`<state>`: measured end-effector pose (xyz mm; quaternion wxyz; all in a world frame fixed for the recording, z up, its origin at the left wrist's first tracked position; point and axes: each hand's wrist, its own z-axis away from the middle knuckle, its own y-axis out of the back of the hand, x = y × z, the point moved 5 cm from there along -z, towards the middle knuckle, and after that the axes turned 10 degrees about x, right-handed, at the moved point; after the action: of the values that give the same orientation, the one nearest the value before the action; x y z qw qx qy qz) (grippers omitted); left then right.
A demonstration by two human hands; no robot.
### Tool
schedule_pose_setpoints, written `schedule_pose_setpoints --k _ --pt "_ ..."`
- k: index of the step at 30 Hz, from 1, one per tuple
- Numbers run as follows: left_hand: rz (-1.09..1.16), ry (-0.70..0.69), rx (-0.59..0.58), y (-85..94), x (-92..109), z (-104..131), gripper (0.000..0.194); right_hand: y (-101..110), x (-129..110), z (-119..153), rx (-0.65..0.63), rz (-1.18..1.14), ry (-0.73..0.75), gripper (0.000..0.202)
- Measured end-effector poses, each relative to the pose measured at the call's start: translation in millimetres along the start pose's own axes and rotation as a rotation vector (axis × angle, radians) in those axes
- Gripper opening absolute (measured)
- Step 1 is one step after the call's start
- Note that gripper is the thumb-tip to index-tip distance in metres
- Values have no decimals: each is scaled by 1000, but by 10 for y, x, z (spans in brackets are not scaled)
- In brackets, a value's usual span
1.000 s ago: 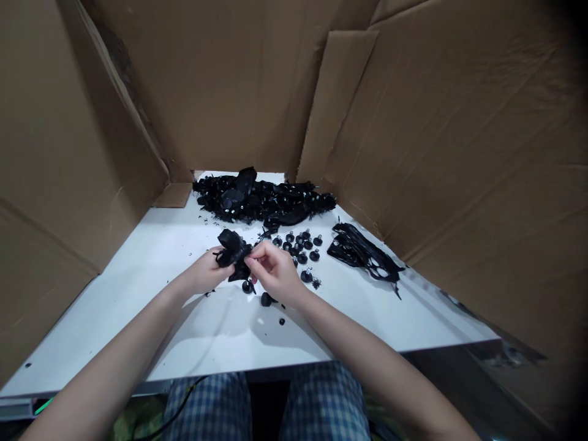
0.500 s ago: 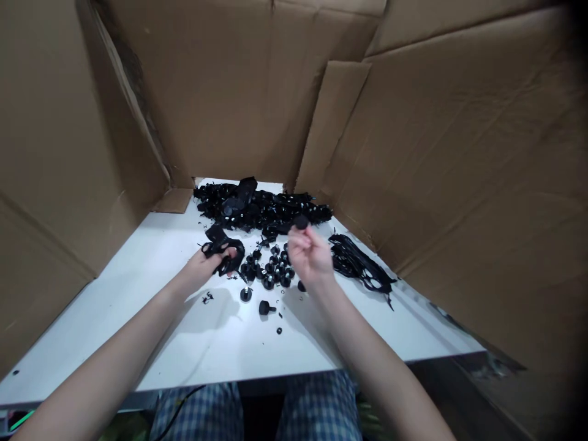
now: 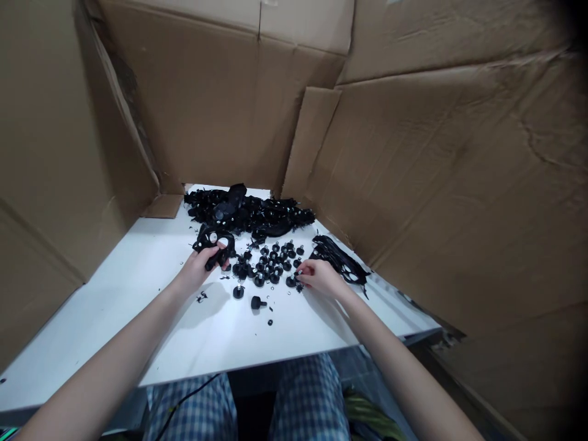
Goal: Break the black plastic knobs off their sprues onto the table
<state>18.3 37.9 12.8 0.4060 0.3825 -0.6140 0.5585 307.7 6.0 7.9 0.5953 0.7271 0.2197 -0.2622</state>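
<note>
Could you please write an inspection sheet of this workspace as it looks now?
Surface: white table, small black scraps on it.
Job's things: black rubber piece; loose black knobs.
Clutter: black heap at the back; black strips at right.
Hands: left hand grips the rubber piece; right hand touches a knob at the cluster's edge.
Cables: dark cable below the table edge.
Surroundings: cardboard walls on three sides.

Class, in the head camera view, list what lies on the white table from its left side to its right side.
Left hand holding a black sprue piece → cluster of small black knobs → right hand → pile of black stripped sprues.
</note>
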Motion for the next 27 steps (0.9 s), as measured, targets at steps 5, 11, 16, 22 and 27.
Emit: schedule_pose_setpoints --k 5,11,16,22,27 --pt "-26 24 25 36 -85 -32 25 -10 -63 8 125 96 32 13" --pt "-28 73 -46 19 -141 -24 30 -74 -160 14 109 183 90 19" --pt "30 83 -129 -57 -138 11 28 -131 -219 20 111 264 147 34" --pt "84 96 -199 -85 -154 11 19 -152 -209 6 129 338 118 31" --pt "72 105 -223 -114 -164 -6 21 -83 -348 78 166 430 101 35"
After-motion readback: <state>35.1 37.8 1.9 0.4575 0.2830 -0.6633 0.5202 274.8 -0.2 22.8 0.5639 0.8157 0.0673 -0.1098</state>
